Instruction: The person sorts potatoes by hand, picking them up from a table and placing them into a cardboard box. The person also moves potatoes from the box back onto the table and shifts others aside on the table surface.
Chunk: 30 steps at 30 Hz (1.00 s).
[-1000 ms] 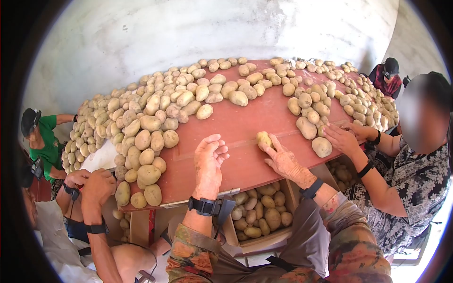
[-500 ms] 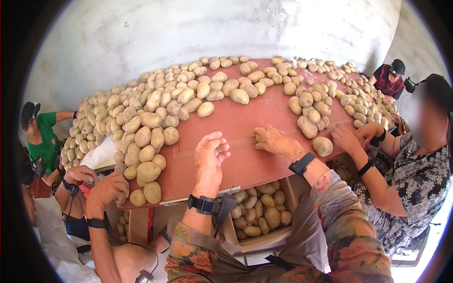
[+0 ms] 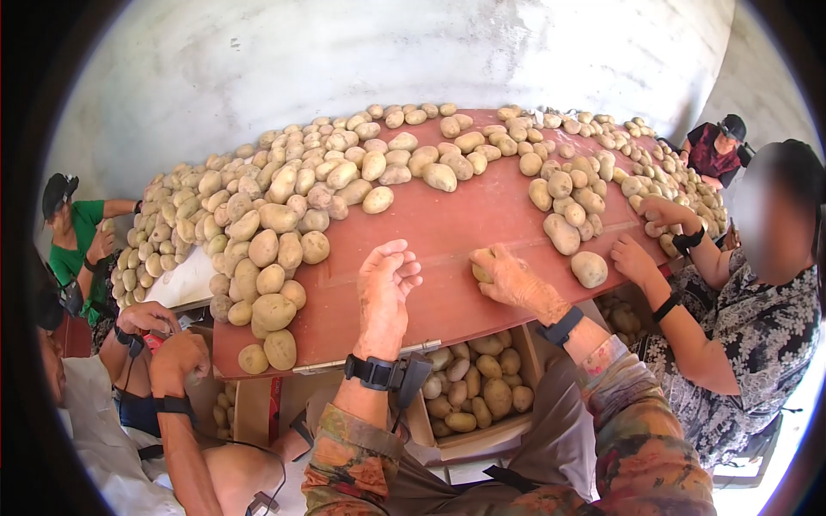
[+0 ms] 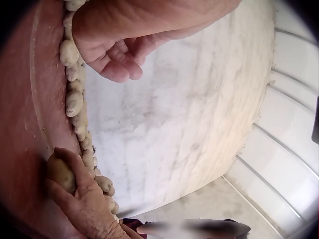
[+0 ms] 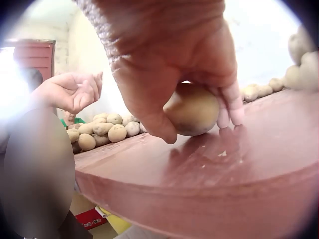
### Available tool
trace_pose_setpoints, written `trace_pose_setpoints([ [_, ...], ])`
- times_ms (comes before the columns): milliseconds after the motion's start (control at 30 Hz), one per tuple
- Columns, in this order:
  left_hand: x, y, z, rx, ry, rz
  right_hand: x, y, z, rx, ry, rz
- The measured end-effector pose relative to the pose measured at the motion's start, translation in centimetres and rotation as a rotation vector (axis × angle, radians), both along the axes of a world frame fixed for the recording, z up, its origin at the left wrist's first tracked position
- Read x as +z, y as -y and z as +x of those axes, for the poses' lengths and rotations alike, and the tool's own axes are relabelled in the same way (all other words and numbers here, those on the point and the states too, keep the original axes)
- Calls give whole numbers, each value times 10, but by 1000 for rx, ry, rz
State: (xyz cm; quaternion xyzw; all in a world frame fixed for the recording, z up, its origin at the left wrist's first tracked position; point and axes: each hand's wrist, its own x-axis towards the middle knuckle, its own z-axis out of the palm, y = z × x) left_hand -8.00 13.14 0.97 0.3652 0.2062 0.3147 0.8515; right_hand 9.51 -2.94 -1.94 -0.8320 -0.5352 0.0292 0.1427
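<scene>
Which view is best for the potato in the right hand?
Right wrist view: the potato is largest there, its rounded side exposed between the right hand's thumb and fingers. Left wrist view: smaller and darker, partly covered by the fingers. Head view: only a small patch shows; the hand hides the rest.

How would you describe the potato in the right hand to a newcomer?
On the red table, look between the left heap and the right heap. The right hand grips one potato there; bare red surface separates it from both heaps.
</scene>
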Motion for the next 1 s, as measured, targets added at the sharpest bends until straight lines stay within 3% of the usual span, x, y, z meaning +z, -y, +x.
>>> trace_pose_setpoints([
  [333, 0, 2, 1, -5, 2, 8, 23, 58, -55, 106, -151, -99],
  [467, -2, 2, 2, -17, 3, 10, 20, 76, -80, 256, -205, -30],
  [567, -2, 5, 4, -13, -8, 5, 21, 82, -96, 412, -317, -165],
  [700, -3, 5, 6, -17, -13, 8, -10, 87, -98, 510, -277, -346],
  [833, -3, 4, 5, -11, -10, 9, -29, 86, -90, 440, -274, -486],
  [1000, -2, 4, 4, -14, -18, 5, -40, 80, -78, 129, -272, -664],
])
